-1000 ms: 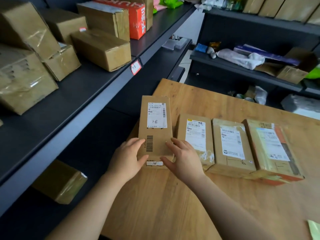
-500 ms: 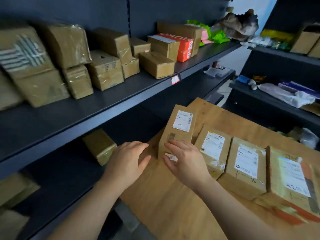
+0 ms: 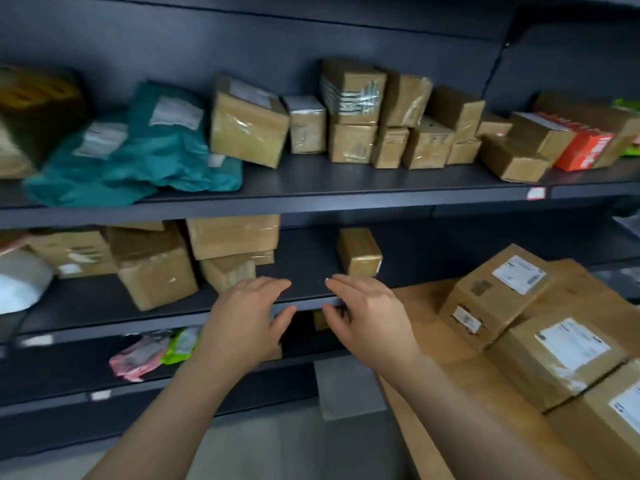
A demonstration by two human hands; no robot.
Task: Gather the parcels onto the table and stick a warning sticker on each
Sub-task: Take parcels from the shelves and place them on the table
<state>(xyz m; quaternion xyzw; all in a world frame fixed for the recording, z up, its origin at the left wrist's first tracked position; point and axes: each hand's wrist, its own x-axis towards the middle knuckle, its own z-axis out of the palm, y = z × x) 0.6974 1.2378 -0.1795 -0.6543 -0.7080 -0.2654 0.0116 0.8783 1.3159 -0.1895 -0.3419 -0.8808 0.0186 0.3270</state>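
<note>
Both hands are held empty in front of the edge of the middle shelf (image 3: 304, 275). The left hand (image 3: 247, 317) and the right hand (image 3: 367, 313) are side by side with a gap between them, backs toward the camera. Their fingers are straight and slightly spread and grip nothing.

The parcels (image 3: 491, 296) lie on the table (image 3: 429, 299), to the right of the right hand. They are brown boxes with white labels facing up, packed edge to edge in a row that runs toward the lower right. The nearest one is near the right wrist but apart from it.

Just beyond the right fingertips a small box (image 3: 360, 252) stands alone on the middle shelf. Beyond the left hand, a stack of boxes (image 3: 228, 251) sits on the same shelf, its lowest one right behind the left fingertips.

Above both hands the upper shelf (image 3: 346, 183) carries a row of cartons (image 3: 353, 112). Teal bags (image 3: 145, 157) lie up and to the left of the left hand, and an orange box (image 3: 581, 152) stands far up and to the right of the right hand.

Below and left of the left hand, a pink bag (image 3: 135, 360) and a green bag (image 3: 180, 344) lie together on a lower shelf. Blur hides the label print.
</note>
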